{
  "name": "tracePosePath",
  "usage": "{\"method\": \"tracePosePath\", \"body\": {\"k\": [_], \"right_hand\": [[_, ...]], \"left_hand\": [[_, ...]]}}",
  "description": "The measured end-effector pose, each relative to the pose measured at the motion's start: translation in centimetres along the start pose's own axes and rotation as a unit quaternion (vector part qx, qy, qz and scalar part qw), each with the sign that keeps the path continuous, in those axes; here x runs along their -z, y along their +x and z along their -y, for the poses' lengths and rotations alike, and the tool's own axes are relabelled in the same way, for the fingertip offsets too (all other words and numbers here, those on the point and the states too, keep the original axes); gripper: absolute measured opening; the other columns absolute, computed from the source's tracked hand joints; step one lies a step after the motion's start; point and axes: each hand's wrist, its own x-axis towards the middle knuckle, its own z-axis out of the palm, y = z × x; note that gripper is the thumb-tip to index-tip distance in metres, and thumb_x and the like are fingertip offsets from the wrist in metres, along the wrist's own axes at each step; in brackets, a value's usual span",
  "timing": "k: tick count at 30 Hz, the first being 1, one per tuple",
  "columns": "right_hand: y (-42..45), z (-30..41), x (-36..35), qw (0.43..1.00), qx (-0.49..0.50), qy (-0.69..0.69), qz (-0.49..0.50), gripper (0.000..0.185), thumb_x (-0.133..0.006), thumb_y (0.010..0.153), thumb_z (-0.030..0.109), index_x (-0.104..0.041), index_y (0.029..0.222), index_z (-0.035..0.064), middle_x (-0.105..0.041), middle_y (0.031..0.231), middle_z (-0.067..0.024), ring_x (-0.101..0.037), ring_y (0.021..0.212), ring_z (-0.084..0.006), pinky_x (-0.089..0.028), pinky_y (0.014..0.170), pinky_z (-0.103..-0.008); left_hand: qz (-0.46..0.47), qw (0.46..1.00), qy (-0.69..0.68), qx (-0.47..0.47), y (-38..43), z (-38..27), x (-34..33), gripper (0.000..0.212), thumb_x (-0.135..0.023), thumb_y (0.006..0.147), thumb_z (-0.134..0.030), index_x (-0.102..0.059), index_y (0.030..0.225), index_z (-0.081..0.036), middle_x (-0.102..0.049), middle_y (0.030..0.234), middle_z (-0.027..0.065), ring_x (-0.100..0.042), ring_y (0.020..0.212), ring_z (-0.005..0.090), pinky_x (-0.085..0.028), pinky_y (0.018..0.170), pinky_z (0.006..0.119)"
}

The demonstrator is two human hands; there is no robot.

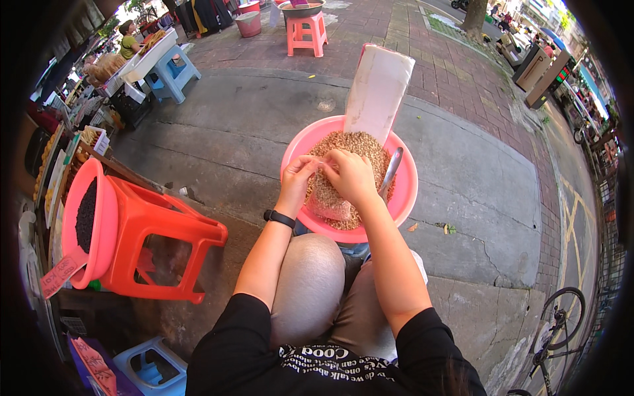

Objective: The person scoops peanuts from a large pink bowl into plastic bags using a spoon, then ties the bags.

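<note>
A pink plastic basin [407,198] stands in front of my knees with a heap of light brown grains or chopped nuts [364,143] in it. Over the heap, my left hand [297,180] and my right hand [350,175] meet at the top of a clear plastic bag [332,200], pinching it between fingertips. The bag is partly filled with the same pieces and rests on the heap. A metal spoon or scoop [392,171] leans at the basin's right side, its handle up. A tall white board or box panel [379,89] stands at the far side of the basin.
To the left, a red plastic stool [133,232] bears a pink basin [106,222] of black grains with a written card. Blue stools [173,74] and market stalls stand further left. A pink stool [307,34] holds a pan ahead. A bicycle [562,321] is at the lower right.
</note>
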Motion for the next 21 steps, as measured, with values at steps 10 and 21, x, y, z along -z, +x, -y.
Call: {"method": "tracePosePath", "body": {"k": [10,21], "right_hand": [[0.3,-0.6,0.4,0.996,-0.023,0.074,0.037,0.012,-0.057,0.077,0.021,-0.059,0.078,0.0089,-0.06,0.081,-0.0095,-0.057,0.081,-0.0272,-0.042,0.073,-0.0404],[0.1,-1.8,0.6,0.996,0.032,0.076,0.027,0.013,-0.059,0.075,0.015,-0.056,0.074,0.0022,-0.057,0.078,-0.0146,-0.056,0.078,-0.0322,-0.045,0.071,-0.0411]], "left_hand": [[0.008,1.0,0.009,-0.015,-0.2,-0.3,-0.5,0.009,-0.054,0.086,-0.008,-0.059,0.093,-0.004,-0.061,0.09,0.0034,-0.055,0.088,0.0107,-0.041,0.082,0.025],[0.046,0.99,0.136,-0.012,-0.4,-0.3,-1.5,0.014,-0.055,0.087,-0.012,-0.058,0.096,-0.001,-0.061,0.094,0.0041,-0.055,0.087,0.009,-0.043,0.079,0.023]]}}
